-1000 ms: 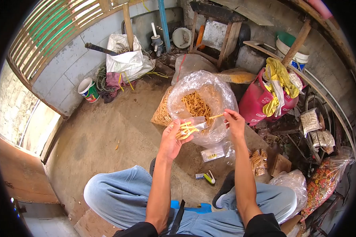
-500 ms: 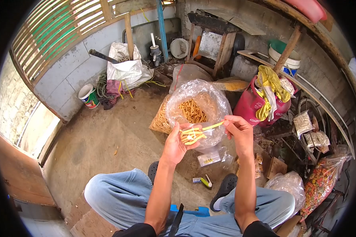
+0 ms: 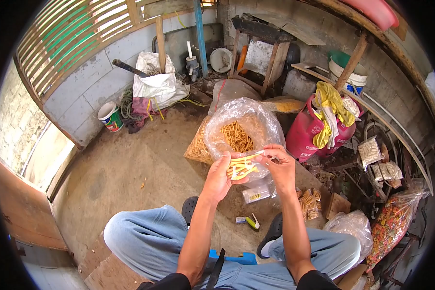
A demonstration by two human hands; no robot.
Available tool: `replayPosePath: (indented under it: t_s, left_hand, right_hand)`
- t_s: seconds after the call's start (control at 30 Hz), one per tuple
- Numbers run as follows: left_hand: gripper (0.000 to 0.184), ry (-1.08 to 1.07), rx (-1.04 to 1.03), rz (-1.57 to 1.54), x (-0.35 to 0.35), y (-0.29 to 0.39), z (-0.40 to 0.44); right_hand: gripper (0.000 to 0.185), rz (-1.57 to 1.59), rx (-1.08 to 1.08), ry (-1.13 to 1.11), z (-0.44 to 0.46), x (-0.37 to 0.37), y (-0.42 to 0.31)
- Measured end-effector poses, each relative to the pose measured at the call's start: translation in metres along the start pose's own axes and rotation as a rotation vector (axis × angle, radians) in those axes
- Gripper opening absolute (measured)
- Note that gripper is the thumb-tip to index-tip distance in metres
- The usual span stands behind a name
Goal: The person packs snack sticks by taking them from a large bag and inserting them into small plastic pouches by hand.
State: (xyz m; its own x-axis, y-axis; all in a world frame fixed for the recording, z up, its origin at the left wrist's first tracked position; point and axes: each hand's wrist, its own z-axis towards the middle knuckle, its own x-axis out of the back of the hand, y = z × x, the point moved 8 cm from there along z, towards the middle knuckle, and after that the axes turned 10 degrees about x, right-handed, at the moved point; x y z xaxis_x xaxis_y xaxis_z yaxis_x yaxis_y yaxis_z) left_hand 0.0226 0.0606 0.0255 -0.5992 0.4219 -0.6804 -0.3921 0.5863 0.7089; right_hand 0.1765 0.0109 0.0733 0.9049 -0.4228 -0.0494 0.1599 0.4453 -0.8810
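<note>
My left hand (image 3: 217, 181) is closed on a small clear plastic bag (image 3: 241, 168) with several yellow stick snacks inside. At the bag's right end, my right hand (image 3: 280, 167) pinches the plastic between thumb and fingers. One stick lies along the bag's upper side, toward the right fingertips. Just beyond both hands stands a large open clear bag (image 3: 271, 124), partly filled with brown stick snacks (image 3: 237, 137). Below the hands, a pack of flat plastic bags (image 3: 257, 194) lies on the floor. A green stapler (image 3: 252, 222) rests nearer my feet, beside a small box (image 3: 240, 220).
Several filled snack packs (image 3: 311, 203) lie right of my right forearm. A pink barrel (image 3: 302, 135) draped with yellow cloth (image 3: 331, 104) stands at the right, near a bag of colourful snacks (image 3: 394, 227). A white sack (image 3: 159, 87) and a paint bucket (image 3: 110, 117) line the left wall.
My right hand has moved left to the bag's end, bringing the yellow stick in against the others. The left hand has shifted slightly right with the bag.
</note>
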Motion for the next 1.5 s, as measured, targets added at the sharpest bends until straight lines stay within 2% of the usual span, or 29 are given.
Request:
replayPosePath:
  t_s: [0.1, 0.27, 0.4, 0.47, 0.57, 0.77, 0.83, 0.9, 0.97, 1.1, 1.17, 1.3, 1.37, 1.43, 1.5]
  left_hand:
    - [0.046, 0.043, -0.011, -0.002, 0.0, 0.0, -0.001]
    - [0.043, 0.045, -0.035, 0.0, 0.002, 0.0, 0.0]
    - [0.033, 0.082, -0.072, 0.045, 0.008, 0.001, 0.001]
    - [0.031, 0.113, -0.079, 0.094, 0.007, 0.0, 0.001]
    - [0.029, 0.139, -0.081, 0.151, 0.006, 0.0, -0.001]
    - [0.028, 0.145, -0.056, 0.154, 0.006, 0.002, -0.001]
    - [0.027, 0.164, -0.049, 0.137, 0.009, 0.003, -0.001]
    - [0.026, 0.094, -0.022, -0.064, 0.014, 0.001, 0.002]
    - [0.026, 0.119, -0.035, -0.066, 0.023, -0.001, 0.003]
    - [0.028, 0.171, -0.049, -0.02, 0.028, 0.001, 0.004]
    - [0.027, 0.157, -0.042, -0.007, 0.027, 0.001, 0.003]
    - [0.028, 0.153, -0.053, -0.042, 0.03, 0.004, 0.006]
    - [0.029, 0.147, -0.061, -0.056, 0.041, 0.004, 0.007]
    - [0.029, 0.181, -0.114, -0.076, 0.054, 0.01, 0.007]
    - [0.029, 0.208, -0.115, -0.066, 0.061, 0.013, 0.007]
  right_hand:
    - [0.012, 0.064, -0.059, 0.048, -0.002, -0.003, 0.003]
    - [0.014, 0.184, -0.183, -0.022, -0.005, -0.012, 0.009]
    - [0.014, 0.188, -0.177, -0.046, -0.007, -0.013, 0.014]
    - [0.016, 0.159, -0.074, -0.151, -0.006, -0.02, 0.007]
    - [0.016, 0.119, -0.053, -0.123, -0.007, -0.02, 0.012]
    - [0.013, 0.129, -0.154, -0.089, -0.012, -0.023, 0.015]
    - [0.014, 0.106, -0.108, -0.144, -0.012, -0.023, 0.017]
    - [0.017, 0.087, -0.062, -0.201, -0.01, -0.023, 0.016]
    - [0.03, 0.263, -0.158, -0.309, -0.01, -0.027, 0.019]
    - [0.04, 0.18, -0.134, -0.276, -0.009, -0.026, 0.012]
    - [0.039, 0.082, -0.116, -0.397, -0.013, -0.035, 0.012]
    - [0.038, 0.218, -0.083, -0.275, -0.006, -0.021, 0.032]
    - [0.034, 0.225, -0.247, -0.046, 0.0, 0.002, 0.056]
    - [0.031, 0.133, -0.273, 0.015, 0.005, 0.016, 0.086]
    - [0.028, -0.103, -0.342, 0.044, 0.006, 0.031, 0.127]
